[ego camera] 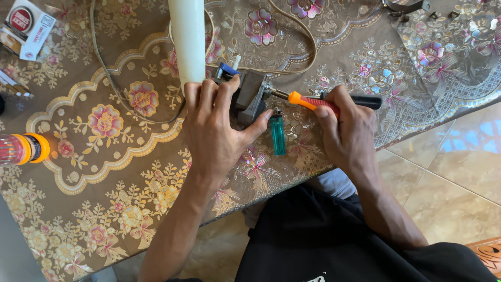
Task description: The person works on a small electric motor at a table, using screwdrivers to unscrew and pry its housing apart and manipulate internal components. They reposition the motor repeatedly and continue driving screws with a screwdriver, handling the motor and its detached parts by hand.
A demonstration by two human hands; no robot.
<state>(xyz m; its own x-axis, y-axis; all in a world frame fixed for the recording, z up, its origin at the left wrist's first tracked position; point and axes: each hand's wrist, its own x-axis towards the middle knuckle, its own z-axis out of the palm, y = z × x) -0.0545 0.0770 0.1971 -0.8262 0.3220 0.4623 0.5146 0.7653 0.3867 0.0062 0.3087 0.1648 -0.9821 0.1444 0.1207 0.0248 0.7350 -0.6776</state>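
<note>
A: What does the head view show?

B: A person sits at a surface (104, 172) under a brown floral cloth. The left hand (216, 130) clamps down on a small dark grey device (251, 95), fingers over its top and thumb along its near side. The right hand (344, 130) is wrapped tight around a screwdriver (313, 102) with an orange, red and black handle. Its metal shaft points left into the device's side.

A: How far along does the work look?

B: Probably mid-way through a screw. The tip is seated and the device's housing looks whole, so nothing appears opened yet. No loose screws can be made out.

A: How many of each thing?

B: One device, one screwdriver, and one green lighter (278, 134) lying just beside the left thumb. One white tube (188, 36) stands behind the left hand. One thin cable (120, 89) loops over the cloth. One red-and-white packet (26, 26) is at the far left corner. One orange-capped bottle (23, 149) is at the left edge.
</note>
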